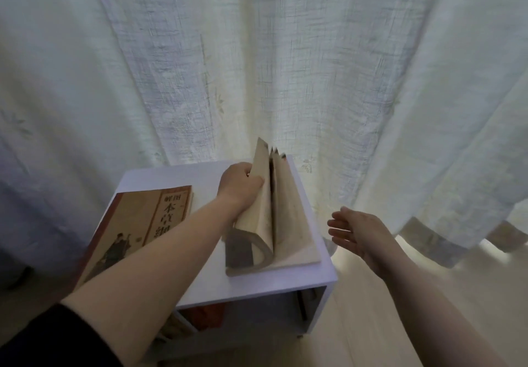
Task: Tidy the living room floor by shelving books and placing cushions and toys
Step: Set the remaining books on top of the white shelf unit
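Note:
A cream-paged book (288,224) lies open on the right half of a small white shelf unit's top (274,284), some pages standing upright. My left hand (238,186) grips the raised pages and cover at their far end. My right hand (354,234) hovers to the right of the shelf unit, fingers straight and spread, holding nothing. A second book (137,224) with a tan cover, red border and large characters lies flat on the left half of the top, partly hidden by my left forearm.
Pale sheer curtains (285,66) hang right behind the shelf unit and reach the floor. Below the top, an open compartment (205,321) holds books, one orange. Light wooden floor (371,324) extends to the right and front.

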